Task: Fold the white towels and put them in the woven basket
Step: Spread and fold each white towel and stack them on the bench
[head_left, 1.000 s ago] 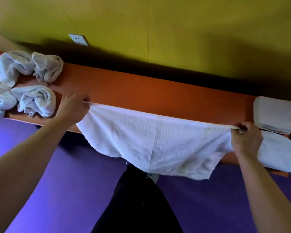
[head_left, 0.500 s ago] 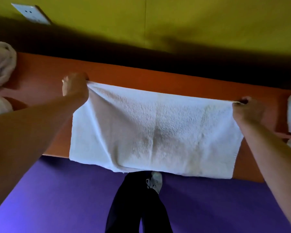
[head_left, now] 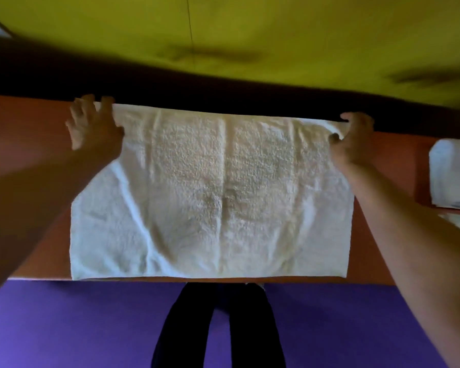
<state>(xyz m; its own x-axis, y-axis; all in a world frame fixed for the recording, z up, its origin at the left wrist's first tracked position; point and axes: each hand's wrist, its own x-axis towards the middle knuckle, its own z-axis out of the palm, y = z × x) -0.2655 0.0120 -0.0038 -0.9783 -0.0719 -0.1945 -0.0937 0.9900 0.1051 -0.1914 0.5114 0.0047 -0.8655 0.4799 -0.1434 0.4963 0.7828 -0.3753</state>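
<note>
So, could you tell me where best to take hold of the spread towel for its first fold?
Probably pinch the two near corners of the towel, coming from the front edge of the table. It lies flat with that edge nearest you, so they lift straight over to the far edge.

The spread white towel (head_left: 210,197) covers the middle of the bench (head_left: 32,123) from far edge to near edge. Bare bench lies open to the left of the left hand (head_left: 94,123). To the right of the right hand (head_left: 355,140), a narrow strip stays clear before the folded towels (head_left: 453,173) block the end. The yellow wall (head_left: 276,43) closes the far side.
</note>
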